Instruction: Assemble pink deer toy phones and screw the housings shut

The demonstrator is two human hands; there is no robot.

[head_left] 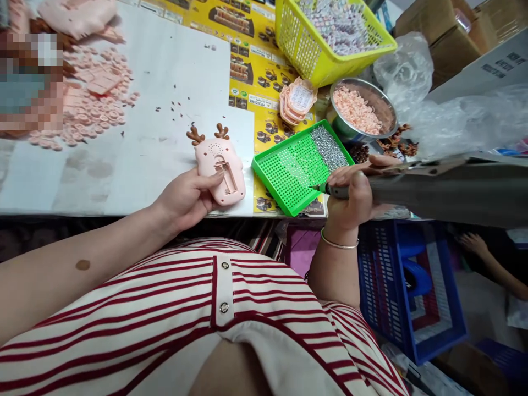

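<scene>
A pink plastic housing [223, 173] with brown antlers lies back side up near the table's front edge, its battery compartment uncovered. My left hand [187, 201] grips its lower left side, the thumb resting over the compartment. On the right, my right hand [355, 195] is wrapped round a grey electric screwdriver [437, 187], held almost level and pointing left. Its tip is over a green perforated tray [284, 173]. Small silver screws [329, 147] are heaped at that tray's far right end. Whether a screw sits on the tip is too small to tell.
Pink small parts [94, 104] spread over the table's left. Behind the tray are stacked pink pieces [297, 100], a metal bowl [363, 107] of pink parts and a yellow basket [332, 47]. A blue crate [412, 291] stands low right, near another person's hand [474, 243].
</scene>
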